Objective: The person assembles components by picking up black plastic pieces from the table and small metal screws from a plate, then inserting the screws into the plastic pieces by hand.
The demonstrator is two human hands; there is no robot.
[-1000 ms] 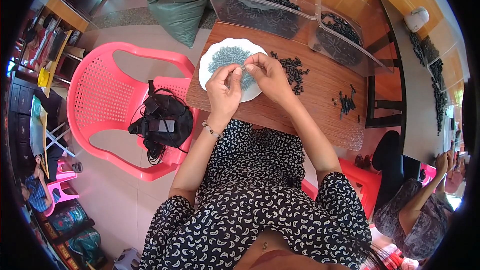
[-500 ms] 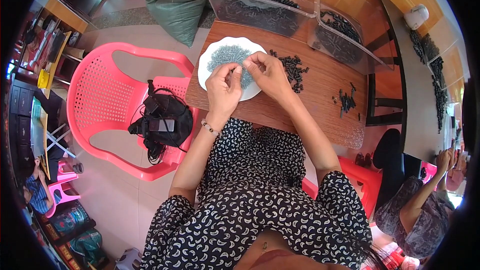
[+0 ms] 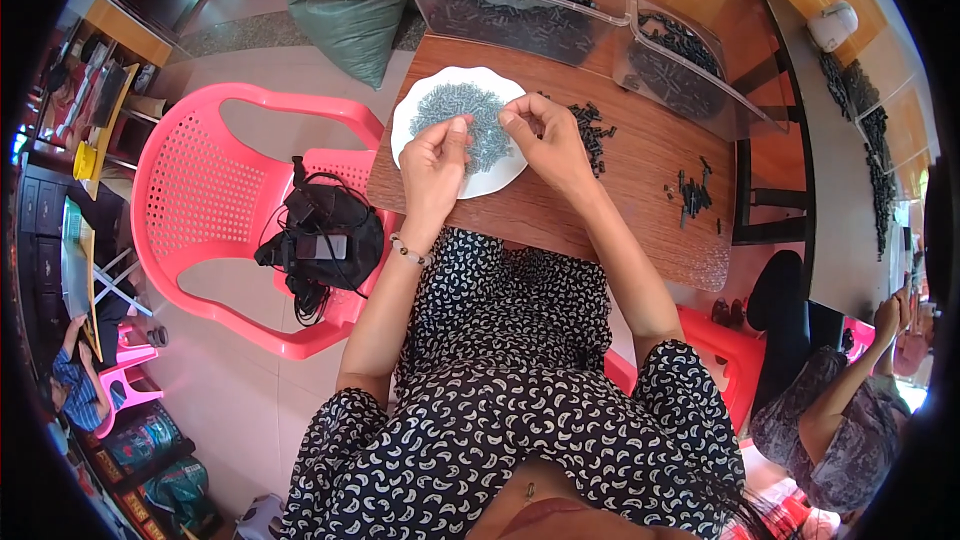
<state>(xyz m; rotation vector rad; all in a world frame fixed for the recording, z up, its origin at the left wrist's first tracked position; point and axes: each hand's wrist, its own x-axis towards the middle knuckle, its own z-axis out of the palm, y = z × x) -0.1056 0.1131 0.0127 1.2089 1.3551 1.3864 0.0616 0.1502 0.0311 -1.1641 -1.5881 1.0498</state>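
Observation:
Over the white scalloped plate [image 3: 402, 122] my left hand [image 3: 434, 165] has its thumb and forefinger pinched together. My right hand [image 3: 552, 148] is closed in a pinch above the plate's right edge, a small gap from the left. Whatever either hand holds is too small or hidden to make out. A heap of tiny grey, shiny pieces [image 3: 450, 105] fills the plate. Right of my right hand lies a loose pile of short black cylindrical pieces [image 3: 594, 128], partly covered by that hand. A smaller scatter of black pieces [image 3: 692, 197] is farther right on the brown wooden table [image 3: 640, 180].
Two clear plastic bins, one large [image 3: 515, 25] and one at its right [image 3: 675, 75], hold black pieces at the table's far side. A pink chair [image 3: 205, 175] with a black bag [image 3: 335, 240] stands left. A green sack [image 3: 340, 10] is behind. Another person [image 3: 835, 420] sits right.
My hands have drawn apart, the left toward the left and the right slightly to the right, so the gap between their fingertips is wider. The view has shifted a little.

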